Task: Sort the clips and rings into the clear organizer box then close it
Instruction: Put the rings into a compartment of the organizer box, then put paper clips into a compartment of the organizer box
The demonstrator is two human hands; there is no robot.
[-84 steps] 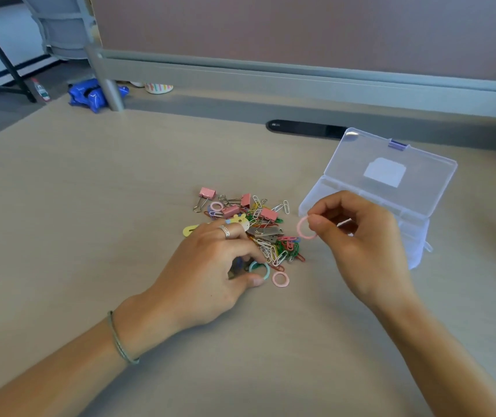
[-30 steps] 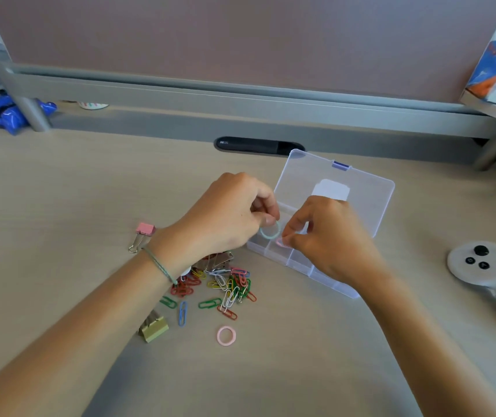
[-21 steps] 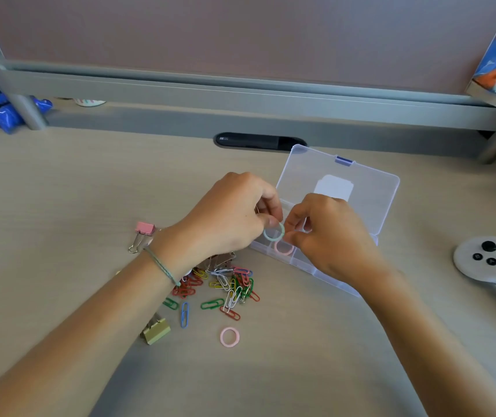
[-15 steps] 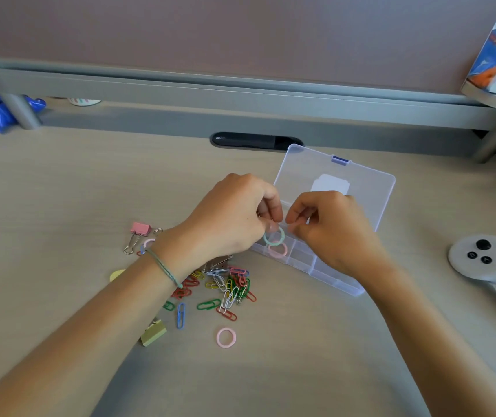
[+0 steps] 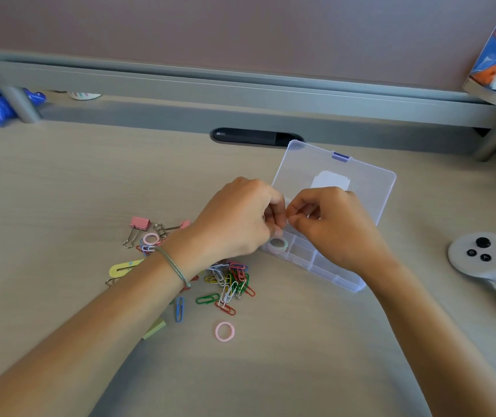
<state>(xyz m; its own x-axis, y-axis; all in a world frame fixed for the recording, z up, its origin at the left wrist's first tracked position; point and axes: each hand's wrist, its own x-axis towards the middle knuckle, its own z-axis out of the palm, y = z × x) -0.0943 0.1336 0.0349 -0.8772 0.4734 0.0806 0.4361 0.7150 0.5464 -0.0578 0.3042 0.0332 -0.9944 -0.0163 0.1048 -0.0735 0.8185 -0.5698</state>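
The clear organizer box (image 5: 340,283) stands open right of centre, its lid (image 5: 364,179) tilted back. A green ring (image 5: 278,244) lies blurred over a pink one in the box's left end compartment. My left hand (image 5: 237,224) hovers just above them with curled fingers and nothing visible between them. My right hand (image 5: 337,227) is over the box beside it, thumb and forefinger pinched together with nothing between them. A pile of coloured paper clips (image 5: 228,284) lies under my left wrist, with a loose pink ring (image 5: 225,331) nearer me.
Left of the pile lie a pink binder clip (image 5: 140,222), another pink ring (image 5: 151,238), a big yellow clip (image 5: 123,267) and a blue paper clip (image 5: 179,308). A white controller (image 5: 487,260) rests at the right. A grey partition rail runs along the back.
The right hand dropped its pink ring into the left end compartment. The left hand carried the green ring from the pile to the box, and it now lies on the pink one.
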